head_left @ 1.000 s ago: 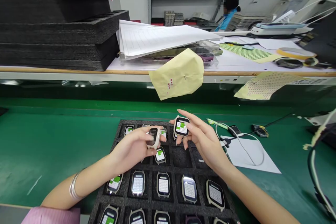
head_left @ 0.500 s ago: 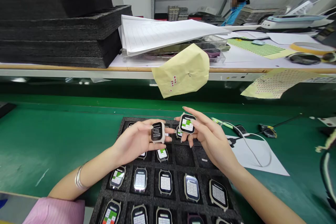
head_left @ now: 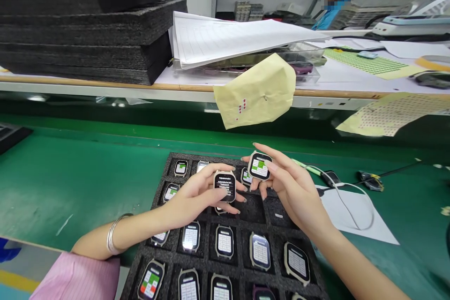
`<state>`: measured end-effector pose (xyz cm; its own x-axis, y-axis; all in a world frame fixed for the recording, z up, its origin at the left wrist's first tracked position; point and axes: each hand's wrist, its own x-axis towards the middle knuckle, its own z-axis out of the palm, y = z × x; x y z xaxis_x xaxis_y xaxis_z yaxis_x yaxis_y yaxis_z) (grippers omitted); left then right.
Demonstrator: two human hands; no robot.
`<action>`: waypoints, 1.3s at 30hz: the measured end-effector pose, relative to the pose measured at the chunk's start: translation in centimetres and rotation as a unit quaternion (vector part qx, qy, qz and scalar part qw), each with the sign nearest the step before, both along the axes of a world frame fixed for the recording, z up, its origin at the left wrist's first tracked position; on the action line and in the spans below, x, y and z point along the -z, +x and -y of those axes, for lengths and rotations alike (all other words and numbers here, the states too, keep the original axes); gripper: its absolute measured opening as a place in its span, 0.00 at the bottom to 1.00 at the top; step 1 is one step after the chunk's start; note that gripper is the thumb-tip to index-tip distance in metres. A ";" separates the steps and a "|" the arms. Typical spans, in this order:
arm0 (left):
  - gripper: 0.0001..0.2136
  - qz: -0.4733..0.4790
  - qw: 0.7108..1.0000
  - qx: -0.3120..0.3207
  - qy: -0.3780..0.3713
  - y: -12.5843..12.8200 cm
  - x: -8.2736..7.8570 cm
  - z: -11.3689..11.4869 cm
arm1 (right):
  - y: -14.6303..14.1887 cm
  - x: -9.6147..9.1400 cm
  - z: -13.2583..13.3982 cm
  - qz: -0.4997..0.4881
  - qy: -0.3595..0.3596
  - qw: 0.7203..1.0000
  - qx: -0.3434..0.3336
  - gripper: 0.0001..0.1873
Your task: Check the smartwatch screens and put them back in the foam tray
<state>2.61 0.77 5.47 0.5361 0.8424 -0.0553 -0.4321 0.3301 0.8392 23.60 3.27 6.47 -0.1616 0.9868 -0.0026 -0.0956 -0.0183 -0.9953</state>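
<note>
The beige square watch body with dark text screen (head_left: 225, 186), pinched in the left hand (head_left: 191, 201), and a green-gridded watch body (head_left: 260, 166) pinched in the right hand (head_left: 298, 192) hover close above the far edge of the black foam tray (head_left: 197, 157), where a slip could clash them.

The left hand (head_left: 197, 197) is holding a dark watch (head_left: 225, 186) between thumb and fingers, screen up, over the far half of a foam tray (head_left: 248, 211). The right hand (head_left: 295, 192) is pinching a green watch (head_left: 260, 167) just beside it, a little farther back, and the two watches are not touching. The tray is lying at the front edge of the green bench (head_left: 87, 173). Other watches (head_left: 224, 240) are glowing in its pockets. Toward the bench's right edge a cable (head_left: 351, 194) is lying on a white sheet (head_left: 355, 220). Over the bench's far edge a yellow paper (head_left: 258, 90) is hanging from a shelf (head_left: 105, 88).
</note>
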 end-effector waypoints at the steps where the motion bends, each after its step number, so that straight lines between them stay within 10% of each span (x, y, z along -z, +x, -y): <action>1: 0.15 -0.012 1.000 -0.007 0.015 0.1 0.0 0.1 | 0.0 0.1 0.0 -0.002 0.001 1.000 -0.002 0.20; 39: 0.13 0.009 0.996 -0.091 0.023 -1.5 -1.9 -0.2 | -0.6 0.7 1.3 0.027 0.027 0.998 -0.043 0.15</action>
